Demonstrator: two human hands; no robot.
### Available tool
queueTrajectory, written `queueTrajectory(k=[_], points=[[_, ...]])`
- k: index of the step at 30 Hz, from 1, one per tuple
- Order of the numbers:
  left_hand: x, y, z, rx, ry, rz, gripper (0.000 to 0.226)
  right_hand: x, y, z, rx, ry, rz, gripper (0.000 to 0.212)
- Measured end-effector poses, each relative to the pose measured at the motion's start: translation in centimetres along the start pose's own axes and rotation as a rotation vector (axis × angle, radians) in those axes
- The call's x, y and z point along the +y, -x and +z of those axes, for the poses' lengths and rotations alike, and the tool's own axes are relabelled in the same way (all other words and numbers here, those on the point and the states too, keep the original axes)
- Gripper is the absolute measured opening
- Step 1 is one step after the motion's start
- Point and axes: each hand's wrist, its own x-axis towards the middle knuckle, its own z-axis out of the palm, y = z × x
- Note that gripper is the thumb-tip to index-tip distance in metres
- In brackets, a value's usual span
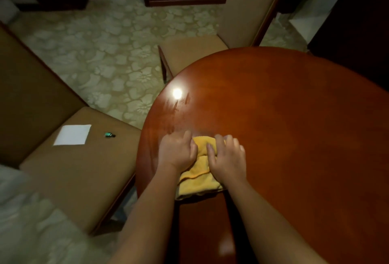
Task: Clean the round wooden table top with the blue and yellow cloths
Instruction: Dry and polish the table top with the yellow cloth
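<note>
A dim room with patterned carpet point(101, 53). On the left, a tan chair point(84, 169) holds a white paper point(72, 135) and a small green object point(109, 135), likely set aside off the round wooden tabletop point(284, 127). At its near left edge, the left hand point(179, 152) and right hand point(228, 158) both grip the bunched yellow cloth point(199, 176), pressing down, apparently to wipe. No blue cloth is visible.

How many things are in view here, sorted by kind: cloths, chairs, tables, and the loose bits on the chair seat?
Cloths: 1, the yellow cloth under the left hand and right hand; no blue one in view
Tables: 1, round table
Chairs: 2, left chair, far chair
White sheet: 1
Small green object: 1
Total: 6
</note>
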Motion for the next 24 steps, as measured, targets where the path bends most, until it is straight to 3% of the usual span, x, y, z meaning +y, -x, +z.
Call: queueTrajectory(k=[11,18,24], points=[[0.0,10.1,-4.0,-0.038,-0.043,-0.218,0.026,-4.7,6.7,-0.3,0.024,-0.063,-0.115,0.036],[-1.6,7.8,-3.0,0.019,-0.035,-0.225,0.025,-5.2,3.8,1.0,0.071,-0.088,-0.101,0.035],[-6.0,0.7,-1.2,0.076,-0.038,-0.144,0.025,-7.0,-2.6,2.8,0.09,-0.066,0.04,0.036]])
